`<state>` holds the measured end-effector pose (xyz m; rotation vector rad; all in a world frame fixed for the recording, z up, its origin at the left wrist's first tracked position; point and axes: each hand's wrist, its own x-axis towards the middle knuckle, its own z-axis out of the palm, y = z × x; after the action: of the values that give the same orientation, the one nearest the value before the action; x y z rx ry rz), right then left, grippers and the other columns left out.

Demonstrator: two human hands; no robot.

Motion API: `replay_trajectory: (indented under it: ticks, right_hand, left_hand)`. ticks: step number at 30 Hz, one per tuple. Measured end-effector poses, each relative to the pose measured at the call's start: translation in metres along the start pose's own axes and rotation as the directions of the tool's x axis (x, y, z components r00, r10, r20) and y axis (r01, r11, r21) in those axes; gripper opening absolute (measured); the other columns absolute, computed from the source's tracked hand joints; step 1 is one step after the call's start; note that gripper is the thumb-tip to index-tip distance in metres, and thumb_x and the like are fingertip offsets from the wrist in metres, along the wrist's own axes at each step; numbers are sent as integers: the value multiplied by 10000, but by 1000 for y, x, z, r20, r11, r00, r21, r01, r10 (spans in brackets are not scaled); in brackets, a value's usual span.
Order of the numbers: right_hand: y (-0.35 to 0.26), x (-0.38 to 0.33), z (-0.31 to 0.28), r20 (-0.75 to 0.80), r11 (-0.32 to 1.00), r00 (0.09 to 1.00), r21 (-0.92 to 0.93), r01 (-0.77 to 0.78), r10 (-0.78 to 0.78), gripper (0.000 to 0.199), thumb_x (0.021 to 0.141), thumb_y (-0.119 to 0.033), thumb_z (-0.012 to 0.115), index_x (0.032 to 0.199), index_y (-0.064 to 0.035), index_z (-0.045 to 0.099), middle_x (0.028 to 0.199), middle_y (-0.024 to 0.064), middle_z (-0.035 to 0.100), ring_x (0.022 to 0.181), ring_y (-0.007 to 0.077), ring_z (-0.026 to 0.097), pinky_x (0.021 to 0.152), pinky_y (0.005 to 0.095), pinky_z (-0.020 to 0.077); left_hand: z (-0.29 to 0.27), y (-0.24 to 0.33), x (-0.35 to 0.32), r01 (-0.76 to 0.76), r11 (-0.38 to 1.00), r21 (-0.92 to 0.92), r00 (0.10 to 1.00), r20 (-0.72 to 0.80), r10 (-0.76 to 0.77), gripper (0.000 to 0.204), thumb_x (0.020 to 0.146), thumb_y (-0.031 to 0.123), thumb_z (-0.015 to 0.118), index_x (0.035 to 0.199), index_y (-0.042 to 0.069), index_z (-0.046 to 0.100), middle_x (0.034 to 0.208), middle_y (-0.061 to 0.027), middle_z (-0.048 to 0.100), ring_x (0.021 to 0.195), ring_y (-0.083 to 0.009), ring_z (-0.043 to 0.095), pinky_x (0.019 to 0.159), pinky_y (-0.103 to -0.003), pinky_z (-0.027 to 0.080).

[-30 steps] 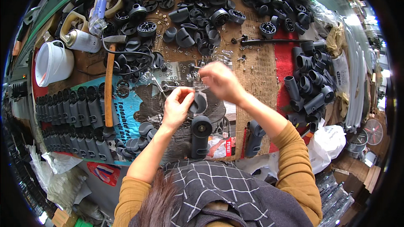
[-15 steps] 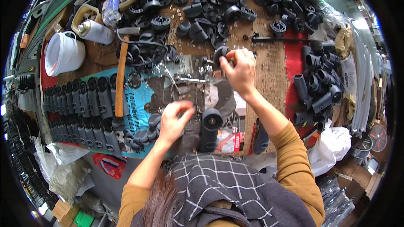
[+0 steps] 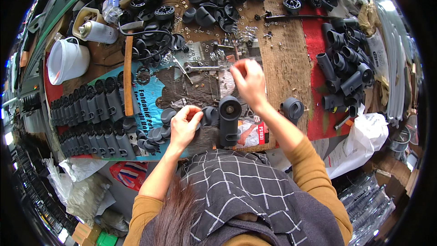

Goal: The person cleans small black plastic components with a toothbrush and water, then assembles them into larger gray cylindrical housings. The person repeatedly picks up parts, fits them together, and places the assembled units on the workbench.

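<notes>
Head view. The left hand (image 3: 184,125) rests curled on the surface (image 3: 282,59), its fingers closed around a small black plastic cap (image 3: 210,115) that lies just to its right. Touching that cap on its far side stands a taller black plastic housing (image 3: 229,119) with a round hub on top. The right hand (image 3: 248,79) is raised farther up the surface, fingers pinched together; whether it holds anything cannot be told. Just to the left of the right hand lies a flat metal wrench (image 3: 202,68), with loose washers and screws (image 3: 221,54) scattered beyond it. To the right of the right forearm sits a single black cap (image 3: 292,108), and beyond that a heap of black tube fittings (image 3: 343,70). Left of the left hand, rows of black plastic parts (image 3: 86,118) lie lined up, with a wooden-handled hammer (image 3: 129,79) across them. Farther left stand a white bucket (image 3: 67,60) and a spray can (image 3: 98,32).
</notes>
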<state>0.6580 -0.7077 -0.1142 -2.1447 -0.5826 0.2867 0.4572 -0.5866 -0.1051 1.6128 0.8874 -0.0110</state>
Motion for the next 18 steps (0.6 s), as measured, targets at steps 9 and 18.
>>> replay_trajectory:
  ticks: [9, 18]
  right_hand:
    - [-19, 155, 71, 9, 786, 981, -597, 161, -194, 337, 763, -375, 735, 931, -93, 661, 966, 103, 601, 972, 289, 551, 823, 421, 420]
    - [4, 125, 46, 67, 801, 846, -291, 524, -529, 265, 717, -194, 738, 925, -72, 629, 881, 97, 588, 888, 296, 543, 833, 409, 397]
  left_hand:
    - [-21, -2, -1, -223, 862, 454, 973, 44, 229, 194, 758, 200, 730, 906, 77, 710, 863, -85, 617, 866, -271, 587, 768, -368, 470]
    - [-8, 36, 105, -364, 914, 182, 911, -134, 389, 184, 835, 125, 665, 981, 14, 659, 932, -135, 636, 819, -249, 640, 728, -336, 514]
